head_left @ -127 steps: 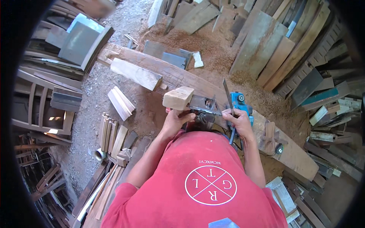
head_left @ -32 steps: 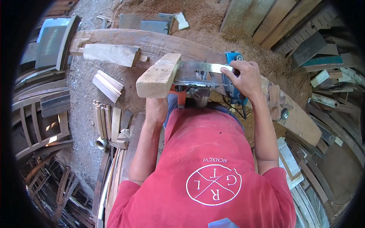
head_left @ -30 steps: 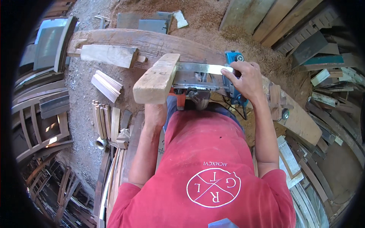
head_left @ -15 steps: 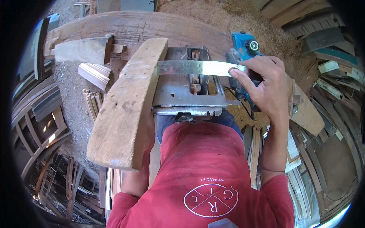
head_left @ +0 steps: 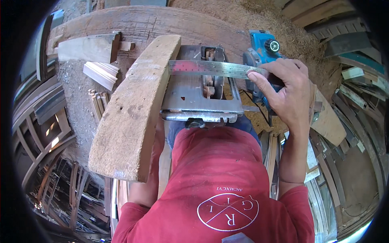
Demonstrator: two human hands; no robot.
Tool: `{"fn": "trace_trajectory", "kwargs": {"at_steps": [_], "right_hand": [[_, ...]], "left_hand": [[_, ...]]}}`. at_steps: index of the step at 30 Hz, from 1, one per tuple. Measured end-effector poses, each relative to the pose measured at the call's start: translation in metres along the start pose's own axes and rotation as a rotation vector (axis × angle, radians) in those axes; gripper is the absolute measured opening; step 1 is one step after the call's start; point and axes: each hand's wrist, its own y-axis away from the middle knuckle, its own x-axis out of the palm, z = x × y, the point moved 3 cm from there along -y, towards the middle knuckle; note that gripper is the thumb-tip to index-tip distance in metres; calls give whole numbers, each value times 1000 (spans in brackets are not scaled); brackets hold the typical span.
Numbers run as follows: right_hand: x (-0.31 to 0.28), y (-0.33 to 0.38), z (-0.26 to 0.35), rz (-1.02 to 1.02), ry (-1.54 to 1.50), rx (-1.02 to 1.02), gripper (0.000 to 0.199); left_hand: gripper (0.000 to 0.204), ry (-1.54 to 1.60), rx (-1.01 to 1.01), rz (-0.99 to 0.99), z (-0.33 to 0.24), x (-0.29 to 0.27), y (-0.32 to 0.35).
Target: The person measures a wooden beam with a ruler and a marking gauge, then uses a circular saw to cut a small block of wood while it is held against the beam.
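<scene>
In my right hand point(head_left: 285, 87) the end of a steel ruler point(head_left: 210, 69) is pinched between thumb and fingers. The ruler reaches left across the metal base plate point(head_left: 184, 91) of an upturned circular saw, whose blade shows in its slot. Its far end meets the side of a thick, slightly curved wooden board point(head_left: 121, 113). That board stands tilted along the left of the saw, its near end toward me. My left forearm goes behind the board, and the board hides my left hand and fingers.
A blue electric planer point(head_left: 259, 50) stands just beyond my right hand. A wide weathered slab point(head_left: 194, 22) lies behind the saw. Wood offcuts point(head_left: 87, 48) and a moulded white strip point(head_left: 100, 75) lie at left. Stacked timber point(head_left: 352, 121) fills the right side, with sawdust on the ground.
The ruler, the saw and the upper end of the board sit slightly higher in view. The ruler's glare has gone, its markings now show, and my right hand keeps its pinch.
</scene>
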Motion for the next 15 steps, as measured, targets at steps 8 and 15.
{"fn": "trace_trajectory", "kwargs": {"at_steps": [8,15], "right_hand": [[-1,0,2,-94,33,-65,27],[0,3,4,-104,43,-44,26]], "left_hand": [[59,319,-156,17,5,12,7],[58,1079,-422,4,26,9,1]]}}
